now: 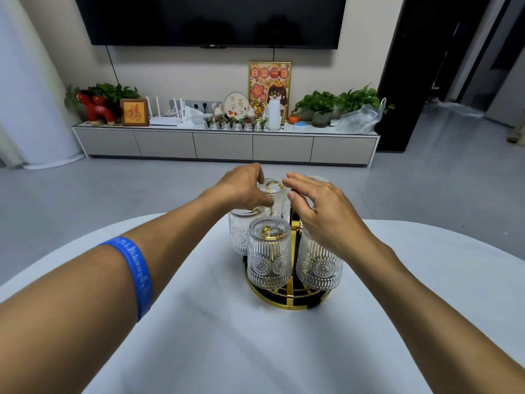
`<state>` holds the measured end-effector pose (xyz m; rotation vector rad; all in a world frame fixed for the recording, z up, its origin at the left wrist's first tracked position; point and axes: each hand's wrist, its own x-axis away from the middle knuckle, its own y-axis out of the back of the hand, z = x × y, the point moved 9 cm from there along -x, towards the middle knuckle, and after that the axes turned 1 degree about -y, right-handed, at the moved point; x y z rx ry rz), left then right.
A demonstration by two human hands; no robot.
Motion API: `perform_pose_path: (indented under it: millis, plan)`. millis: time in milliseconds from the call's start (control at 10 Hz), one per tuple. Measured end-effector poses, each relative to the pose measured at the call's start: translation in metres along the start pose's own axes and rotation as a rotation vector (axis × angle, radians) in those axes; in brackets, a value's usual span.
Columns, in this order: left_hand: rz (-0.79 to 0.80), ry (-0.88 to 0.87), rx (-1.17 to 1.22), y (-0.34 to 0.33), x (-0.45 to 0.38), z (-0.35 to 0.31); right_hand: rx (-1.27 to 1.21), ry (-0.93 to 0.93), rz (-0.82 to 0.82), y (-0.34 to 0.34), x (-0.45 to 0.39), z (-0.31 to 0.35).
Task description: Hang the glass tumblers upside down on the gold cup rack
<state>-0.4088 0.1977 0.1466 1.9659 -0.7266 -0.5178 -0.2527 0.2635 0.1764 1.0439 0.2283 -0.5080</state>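
Left hand grips ribbed glass tumbler (inverted) on gold rack; right hand open.

Gold rack, ribbed medallion-patterned clear tumblers

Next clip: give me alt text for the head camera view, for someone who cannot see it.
Two bare hands reach over a gold cup rack on a white table, where several patterned glass tumblers hang upside down. The left hand grips the far tumbler; the right hand hovers open beside it. A blue wristband circles the left forearm.
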Motion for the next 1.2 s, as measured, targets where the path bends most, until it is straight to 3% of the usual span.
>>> perform_pose_path:
  millis: [100, 200, 300, 400, 500, 700, 1100, 1200]
  plan:
    - [-0.010, 0.015, 0.009, -0.001, 0.006, 0.000, -0.017, 0.012, 0.029, 0.002, -0.002, 0.001]
    - [-0.181, -0.057, 0.004, 0.019, 0.023, -0.011, -0.142, 0.007, -0.052, 0.023, 0.002, -0.006]
    - [-0.276, -0.291, -0.004, 0.034, 0.044, -0.037, -0.124, -0.027, -0.145, 0.044, 0.008, -0.021]
    - [0.037, -0.569, -0.083, 0.008, 0.079, -0.072, 0.034, -0.102, 0.111, 0.032, 0.017, -0.040]
    - [0.175, -0.567, -0.151, -0.007, 0.088, -0.073, 0.162, -0.111, 0.274, 0.021, 0.024, -0.044]
    - [0.174, -0.515, -0.129, -0.006, 0.088, -0.067, 0.322, 0.047, 0.320, 0.010, 0.028, -0.027]
    - [0.157, -0.463, -0.169, -0.007, 0.099, -0.066, 0.307, 0.036, 0.274, 0.020, 0.039, -0.019]
    - [-0.061, -0.406, 0.048, 0.027, 0.119, -0.056, 0.090, 0.008, 0.033, 0.054, 0.071, -0.008]
